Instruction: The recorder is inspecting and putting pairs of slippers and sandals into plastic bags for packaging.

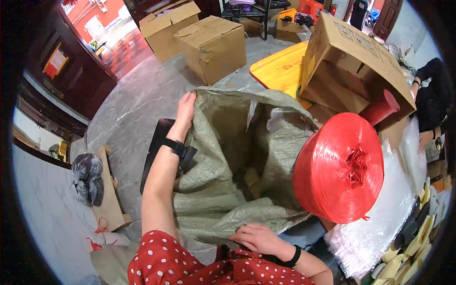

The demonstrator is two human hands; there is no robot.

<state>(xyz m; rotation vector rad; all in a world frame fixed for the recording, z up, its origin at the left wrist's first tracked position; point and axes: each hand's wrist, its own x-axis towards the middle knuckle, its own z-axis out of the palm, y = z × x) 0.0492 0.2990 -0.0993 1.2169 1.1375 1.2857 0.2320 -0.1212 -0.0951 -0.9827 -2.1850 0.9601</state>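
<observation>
A large grey-green woven sack point(213, 190) stands open in front of me, its mouth spread wide. My left hand point(185, 107) grips the sack's far left rim and holds it up. My right hand point(259, 237) rests on the near rim, fingers pressing the fabric down. Deep inside the sack a brownish object point(251, 180) shows dimly. A big red spool of plastic twine point(339, 168) stands just right of the sack, touching its side.
An open cardboard box point(356, 61) lies tilted behind the spool by a yellow board point(280, 69). Two more boxes point(213, 45) stand on the grey floor. Clear plastic bags point(375, 223) lie at right. Another person's dark sleeve point(434, 99) is at far right. Black bags point(88, 178) sit left.
</observation>
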